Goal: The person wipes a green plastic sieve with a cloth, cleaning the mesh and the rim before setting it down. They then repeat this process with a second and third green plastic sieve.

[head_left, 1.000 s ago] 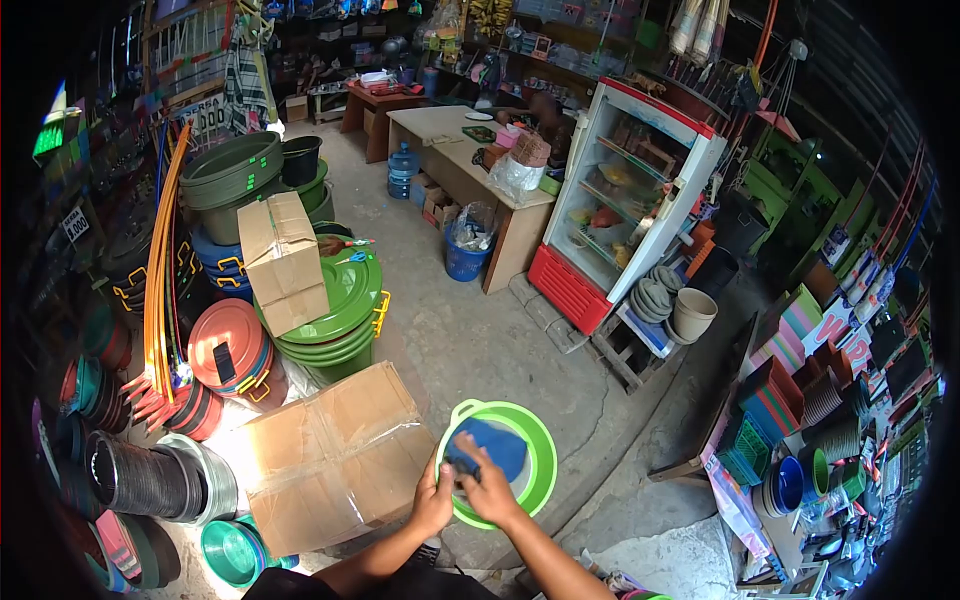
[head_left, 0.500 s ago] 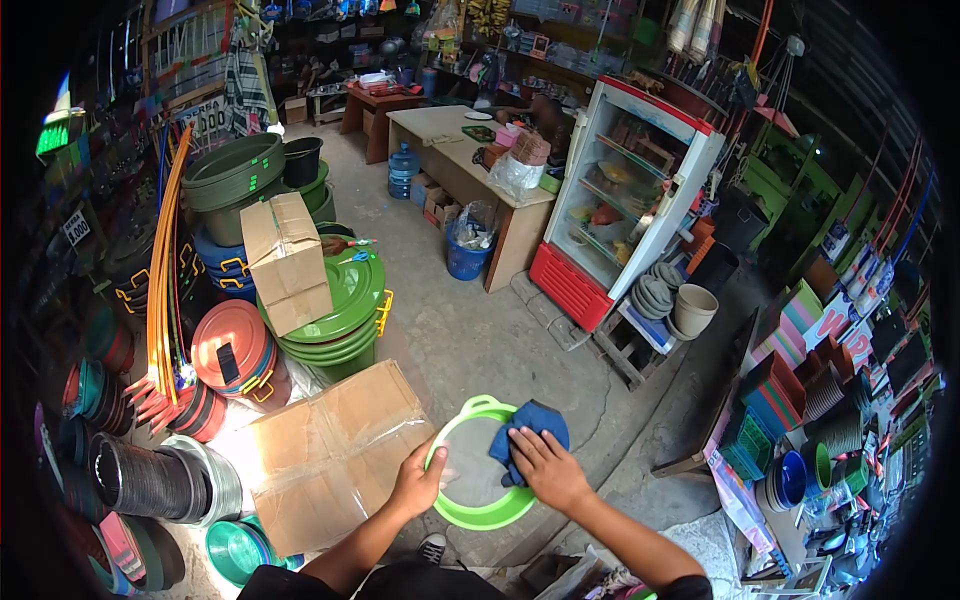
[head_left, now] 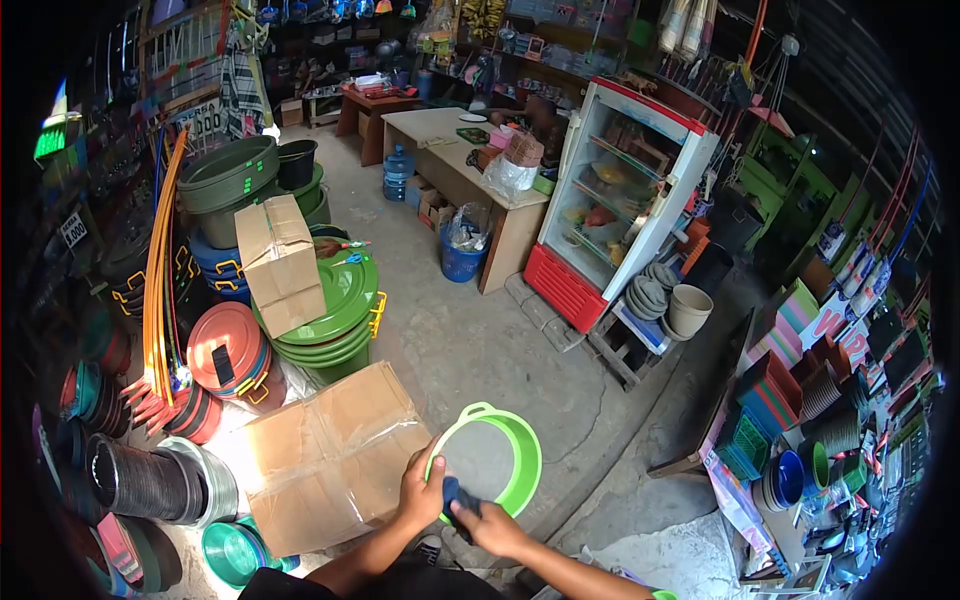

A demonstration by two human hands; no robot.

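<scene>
A round green sieve (head_left: 523, 462) with a fine grey mesh and a small loop on its far rim is held up in front of the body. My left hand (head_left: 423, 492) grips its left rim, thumb on the near side. Bunched small in my right hand (head_left: 490, 527), a dark blue cloth (head_left: 458, 502) lies against the rim's lower left, close beside my left hand. The right fingers are closed round the cloth.
A large taped cardboard box (head_left: 335, 455) lies at the left. Behind it are green lidded tubs (head_left: 340, 310) with a smaller box (head_left: 280, 265) on top. A red and white display fridge (head_left: 610, 200) and a desk (head_left: 440, 140) stand farther back. Stacked pots (head_left: 775, 390) line the right.
My right hand has moved from the sieve's upper right rim to its lower left, and the cloth is now bunched up. The sieve has tilted, showing more of its inner right wall.
</scene>
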